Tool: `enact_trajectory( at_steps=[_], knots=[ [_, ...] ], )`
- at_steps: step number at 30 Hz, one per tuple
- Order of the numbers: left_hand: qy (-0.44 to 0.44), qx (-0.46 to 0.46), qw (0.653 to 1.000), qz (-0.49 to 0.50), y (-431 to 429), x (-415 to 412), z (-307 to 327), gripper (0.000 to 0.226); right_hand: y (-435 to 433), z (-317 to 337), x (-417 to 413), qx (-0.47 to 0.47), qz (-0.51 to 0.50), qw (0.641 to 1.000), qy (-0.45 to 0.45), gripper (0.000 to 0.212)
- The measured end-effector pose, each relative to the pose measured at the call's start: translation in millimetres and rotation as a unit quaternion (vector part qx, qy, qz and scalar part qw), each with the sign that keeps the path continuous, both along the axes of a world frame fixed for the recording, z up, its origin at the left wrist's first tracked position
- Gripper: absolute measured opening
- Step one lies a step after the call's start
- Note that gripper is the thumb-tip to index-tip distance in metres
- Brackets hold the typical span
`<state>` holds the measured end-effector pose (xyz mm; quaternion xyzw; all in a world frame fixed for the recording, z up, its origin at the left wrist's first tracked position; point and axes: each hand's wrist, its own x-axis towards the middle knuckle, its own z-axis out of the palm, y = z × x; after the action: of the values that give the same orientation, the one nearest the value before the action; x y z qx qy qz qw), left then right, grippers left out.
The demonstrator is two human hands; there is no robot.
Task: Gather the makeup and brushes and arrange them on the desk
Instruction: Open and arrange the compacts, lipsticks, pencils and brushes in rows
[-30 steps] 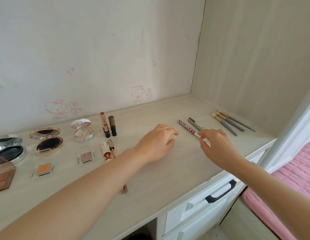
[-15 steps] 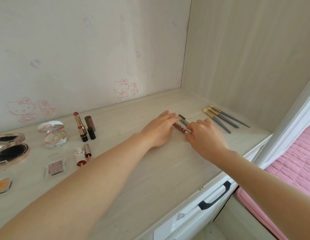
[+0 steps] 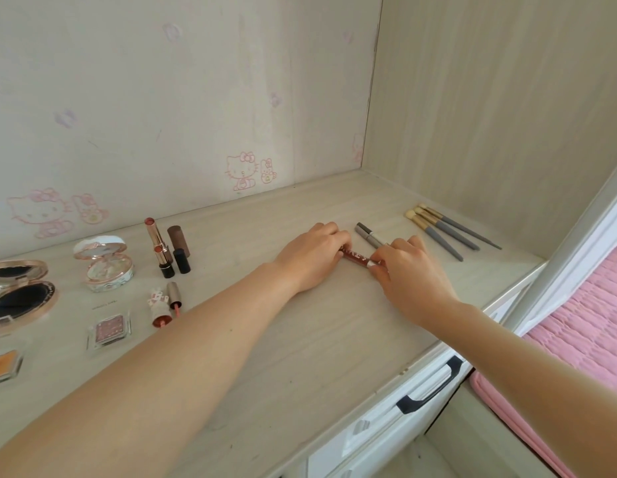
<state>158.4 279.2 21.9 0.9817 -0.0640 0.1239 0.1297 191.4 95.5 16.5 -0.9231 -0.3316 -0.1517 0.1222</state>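
- Pinching liner (image 3: 357,258) at both ends; left hand (image 3: 310,257) curled over one tip, right hand (image 3: 412,274) nipping the silver band; it lies flat on desk (image 3: 300,339), just beside grey pencil (image 3: 369,236)
- Light, stiff, round, I judge; likely to roll; best held mid-barrel

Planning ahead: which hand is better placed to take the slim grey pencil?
Probably right: right hand lies beside the slim grey pencil; left hand is farther, past the dark red tube.

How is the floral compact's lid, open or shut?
Open: the floral compact has its lid raised behind the base, patterned powder showing.
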Motion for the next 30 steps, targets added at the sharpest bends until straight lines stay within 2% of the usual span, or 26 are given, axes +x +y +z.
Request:
enact_trajectory(
  at_steps=[6,14,30],
  knots=[
    [-0.015,-0.001,1.000,-0.012,3,-18,3,0.015,0,0,-11,0.010,0.016,1.000,-0.007,0.027],
    [-0.037,-0.014,0.999,-0.015,10,-57,18,0.006,4,18,-38,0.096,0.046,0.992,0.069,0.016],
    [-0.121,-0.033,0.992,0.029,45,-193,38,0.012,42,46,-121,0.171,0.150,0.962,0.153,0.012]
  ],
)
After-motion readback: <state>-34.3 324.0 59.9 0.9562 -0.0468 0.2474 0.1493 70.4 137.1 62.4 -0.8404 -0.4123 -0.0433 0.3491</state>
